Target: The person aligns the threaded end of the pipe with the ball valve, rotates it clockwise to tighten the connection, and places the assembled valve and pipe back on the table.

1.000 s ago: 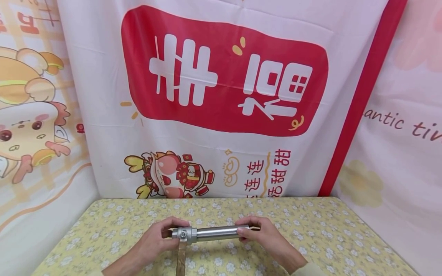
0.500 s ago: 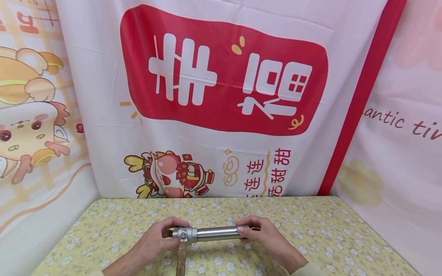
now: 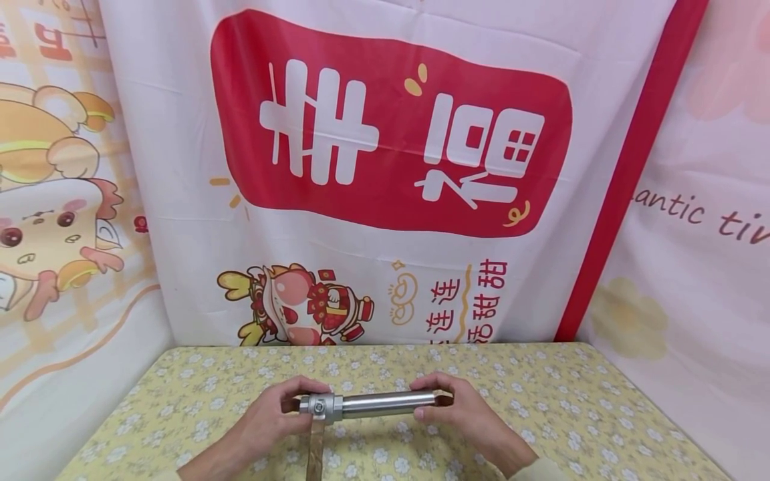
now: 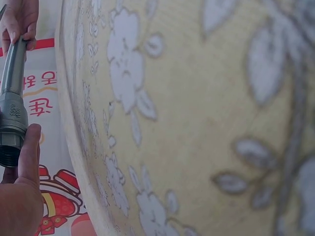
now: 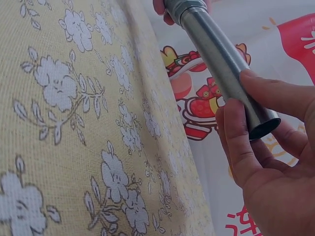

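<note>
A silvery ball valve is joined to a straight metal pipe, held level just above the table in the head view. My left hand grips the valve's left end between thumb and fingers. From the valve a flat, brownish lever handle points down toward me. My right hand holds the pipe's free end, fingers above and thumb below. In the right wrist view the pipe's open end shows between the fingers. The left wrist view shows raised lettering on the valve body and a threaded opening.
A yellow floral cloth covers the table. Behind it hangs a white sheet with red print and cartoon figures. Printed cloths also hang at the left and right.
My right thumb has slid from the pipe's front down to its lower side, baring more of the pipe's end. My left hand and the valve have stayed nearly still.
</note>
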`<action>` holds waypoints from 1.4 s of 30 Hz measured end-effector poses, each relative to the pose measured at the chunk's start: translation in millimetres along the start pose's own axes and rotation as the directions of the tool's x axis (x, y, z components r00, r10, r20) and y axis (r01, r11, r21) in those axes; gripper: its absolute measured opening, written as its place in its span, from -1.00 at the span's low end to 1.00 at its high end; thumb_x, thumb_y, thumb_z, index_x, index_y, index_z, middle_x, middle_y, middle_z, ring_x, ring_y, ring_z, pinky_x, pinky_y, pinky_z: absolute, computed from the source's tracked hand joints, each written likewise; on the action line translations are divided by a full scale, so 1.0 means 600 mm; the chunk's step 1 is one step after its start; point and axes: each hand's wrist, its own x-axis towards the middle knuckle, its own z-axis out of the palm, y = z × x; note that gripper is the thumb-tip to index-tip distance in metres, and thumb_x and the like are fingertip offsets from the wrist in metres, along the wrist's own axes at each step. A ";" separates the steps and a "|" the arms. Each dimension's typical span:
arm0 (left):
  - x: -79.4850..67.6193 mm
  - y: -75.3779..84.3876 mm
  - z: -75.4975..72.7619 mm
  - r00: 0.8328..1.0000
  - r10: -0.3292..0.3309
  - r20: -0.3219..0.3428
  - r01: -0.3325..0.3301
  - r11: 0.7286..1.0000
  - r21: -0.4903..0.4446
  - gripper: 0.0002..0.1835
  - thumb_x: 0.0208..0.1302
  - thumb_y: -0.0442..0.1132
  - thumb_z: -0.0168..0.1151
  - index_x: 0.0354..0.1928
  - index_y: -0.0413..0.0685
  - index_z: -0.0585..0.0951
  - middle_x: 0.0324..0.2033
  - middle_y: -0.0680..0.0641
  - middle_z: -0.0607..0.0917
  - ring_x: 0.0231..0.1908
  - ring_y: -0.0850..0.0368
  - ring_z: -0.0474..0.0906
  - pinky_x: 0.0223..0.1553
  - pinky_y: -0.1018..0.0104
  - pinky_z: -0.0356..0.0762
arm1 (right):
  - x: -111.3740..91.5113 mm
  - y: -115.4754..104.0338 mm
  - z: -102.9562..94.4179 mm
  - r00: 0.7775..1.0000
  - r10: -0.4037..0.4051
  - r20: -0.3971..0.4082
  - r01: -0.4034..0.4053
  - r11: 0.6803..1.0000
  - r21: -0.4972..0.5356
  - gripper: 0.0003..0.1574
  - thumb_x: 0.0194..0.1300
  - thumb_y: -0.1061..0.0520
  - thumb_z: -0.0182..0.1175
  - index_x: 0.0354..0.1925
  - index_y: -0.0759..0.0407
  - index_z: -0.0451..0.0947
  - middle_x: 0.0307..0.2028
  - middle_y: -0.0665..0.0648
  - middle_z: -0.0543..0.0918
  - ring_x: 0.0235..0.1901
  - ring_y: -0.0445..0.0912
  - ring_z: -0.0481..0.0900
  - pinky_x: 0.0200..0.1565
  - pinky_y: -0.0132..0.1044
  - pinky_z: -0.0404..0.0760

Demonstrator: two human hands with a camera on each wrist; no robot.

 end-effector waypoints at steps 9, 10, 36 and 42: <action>0.000 0.001 0.001 1.000 0.011 0.016 -0.011 1.000 -0.026 -0.54 0.43 -0.32 0.34 0.33 -0.27 0.61 0.18 -0.17 0.71 0.03 -0.03 0.68 -0.05 0.19 0.73 | 0.000 0.001 -0.003 1.000 0.001 -0.001 -0.001 1.000 -0.002 -0.48 0.40 0.09 0.52 0.23 0.24 0.67 0.05 0.14 0.76 -0.08 -0.08 0.69 -0.03 -0.16 0.70; 0.000 0.001 0.001 1.000 0.010 0.015 -0.010 1.000 -0.028 -0.53 0.43 -0.32 0.35 0.33 -0.27 0.61 0.18 -0.17 0.71 0.04 -0.03 0.69 -0.05 0.19 0.73 | 0.000 0.001 -0.003 1.000 0.005 -0.001 -0.005 1.000 0.000 -0.49 0.40 0.09 0.52 0.23 0.23 0.68 0.05 0.14 0.76 -0.09 -0.08 0.70 -0.03 -0.15 0.70; 0.004 0.003 0.003 1.000 0.012 0.011 -0.012 1.000 -0.017 -0.57 0.44 -0.28 0.37 0.30 -0.21 0.64 0.15 -0.16 0.72 0.01 -0.02 0.67 -0.06 0.20 0.72 | 0.003 0.003 -0.006 1.000 0.010 0.014 -0.010 1.000 0.018 -0.48 0.47 0.06 0.45 0.25 0.31 0.67 -0.06 0.09 0.80 -0.14 -0.11 0.76 0.00 -0.13 0.77; 0.005 0.003 0.001 1.000 0.016 0.016 -0.016 1.000 -0.019 -0.57 0.45 -0.29 0.36 0.30 -0.22 0.64 0.16 -0.16 0.72 0.01 -0.02 0.68 -0.07 0.20 0.72 | 0.004 0.003 -0.006 1.000 0.010 0.014 -0.010 1.000 0.021 -0.49 0.47 0.07 0.45 0.25 0.30 0.67 -0.07 0.09 0.80 -0.14 -0.11 0.77 -0.01 -0.14 0.78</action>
